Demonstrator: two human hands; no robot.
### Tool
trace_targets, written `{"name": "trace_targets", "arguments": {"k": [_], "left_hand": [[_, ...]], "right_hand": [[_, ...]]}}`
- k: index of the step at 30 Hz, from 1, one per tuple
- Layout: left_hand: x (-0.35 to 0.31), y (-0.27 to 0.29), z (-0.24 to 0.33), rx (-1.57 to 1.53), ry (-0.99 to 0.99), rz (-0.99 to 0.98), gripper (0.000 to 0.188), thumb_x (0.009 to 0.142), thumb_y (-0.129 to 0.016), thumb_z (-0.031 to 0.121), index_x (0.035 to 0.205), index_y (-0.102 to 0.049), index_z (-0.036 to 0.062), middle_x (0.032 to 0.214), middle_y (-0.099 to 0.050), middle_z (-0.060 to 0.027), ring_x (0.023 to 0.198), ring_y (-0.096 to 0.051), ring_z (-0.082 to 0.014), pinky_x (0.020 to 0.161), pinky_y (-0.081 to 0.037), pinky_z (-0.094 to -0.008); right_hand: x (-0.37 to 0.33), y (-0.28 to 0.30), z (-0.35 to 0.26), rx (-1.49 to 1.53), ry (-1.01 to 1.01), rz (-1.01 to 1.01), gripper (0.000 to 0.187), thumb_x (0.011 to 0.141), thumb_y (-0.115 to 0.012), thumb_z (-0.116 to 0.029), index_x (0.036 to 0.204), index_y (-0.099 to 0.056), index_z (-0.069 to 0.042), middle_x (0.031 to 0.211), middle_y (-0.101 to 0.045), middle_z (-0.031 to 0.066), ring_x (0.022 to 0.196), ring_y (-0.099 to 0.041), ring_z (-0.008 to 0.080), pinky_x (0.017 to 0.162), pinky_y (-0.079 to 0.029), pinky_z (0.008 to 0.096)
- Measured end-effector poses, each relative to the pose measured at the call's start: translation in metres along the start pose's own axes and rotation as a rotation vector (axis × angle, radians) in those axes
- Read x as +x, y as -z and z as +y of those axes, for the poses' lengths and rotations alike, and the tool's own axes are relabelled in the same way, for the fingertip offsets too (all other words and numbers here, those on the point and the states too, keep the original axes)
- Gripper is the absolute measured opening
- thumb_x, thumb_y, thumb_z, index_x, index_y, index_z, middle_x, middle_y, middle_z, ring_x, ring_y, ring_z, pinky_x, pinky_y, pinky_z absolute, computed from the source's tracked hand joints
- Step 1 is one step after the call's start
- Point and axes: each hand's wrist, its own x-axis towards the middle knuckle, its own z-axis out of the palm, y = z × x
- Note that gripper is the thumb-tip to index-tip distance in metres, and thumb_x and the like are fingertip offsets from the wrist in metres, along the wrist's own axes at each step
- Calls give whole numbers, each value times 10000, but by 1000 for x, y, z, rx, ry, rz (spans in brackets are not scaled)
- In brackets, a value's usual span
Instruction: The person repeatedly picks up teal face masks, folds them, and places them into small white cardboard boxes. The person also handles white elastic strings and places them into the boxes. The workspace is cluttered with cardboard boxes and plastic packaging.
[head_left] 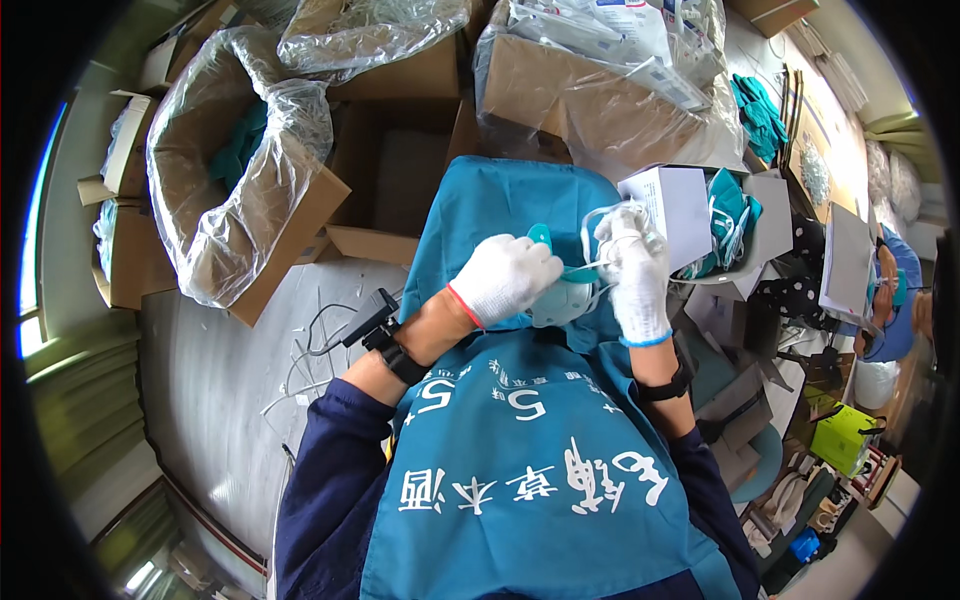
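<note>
Over my lap, covered by a teal apron (500, 430), is a cup-shaped face mask (562, 304) with a pale inside and a teal rim. My left hand (507, 280), in a white knit glove, is closed on the mask's left side, its fingertips partly hidden. White elastic straps (588, 238) run from the mask to my right hand (632, 275), also gloved. The right fingers are pinched together on the straps, just right of the mask. At my right stands an open white box (672, 215) holding several teal masks (728, 225) with white straps.
Left, a plastic-lined carton (290, 235) holds teal items. An open carton (392, 165) stands beyond my lap, and another (590, 95) is piled with plastic packaging. Loose white straps (297, 372) lie on the grey floor. At far right, another person (893, 310) handles a teal item near a box.
</note>
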Motion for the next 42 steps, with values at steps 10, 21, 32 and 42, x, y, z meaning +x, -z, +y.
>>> {"name": "trace_targets", "arguments": {"k": [10,21,32,42], "left_hand": [[-3,22,-12,-48,75,58,120,759,-666,73,875,-638,66,749,-584,-88,719,-606,-278,647,-495,-385],[-4,9,-6,-250,333,-88,135,793,-695,47,925,-667,56,918,-658,-125,840,-650,-331,735,-529,-404],[-7,8,1,-649,498,-27,377,719,-542,-181,1020,-689,-7,1000,-679,-172,891,-668,-329,800,-546,-341],[-9,28,0,-592,456,53,313,652,-504,-190,856,-668,-18,813,-642,-169,797,-657,-314,732,-535,-332]], "right_hand": [[21,37,50,-616,513,-217,316,1007,-594,-269,813,-666,-31,694,-633,24,536,-567,127,490,-442,303],[-1,10,-7,588,-219,-323,564,1027,-467,-515,1131,-649,9,577,-399,-36,437,-328,87,429,-313,237],[-10,-7,-15,135,45,-427,504,1032,-521,-398,1280,-585,37,1257,-642,207,852,-604,148,772,-509,262],[-17,-7,-11,-676,-267,-690,392,1058,-501,-358,987,-665,-9,753,-603,15,619,-529,114,550,-412,253]]}}
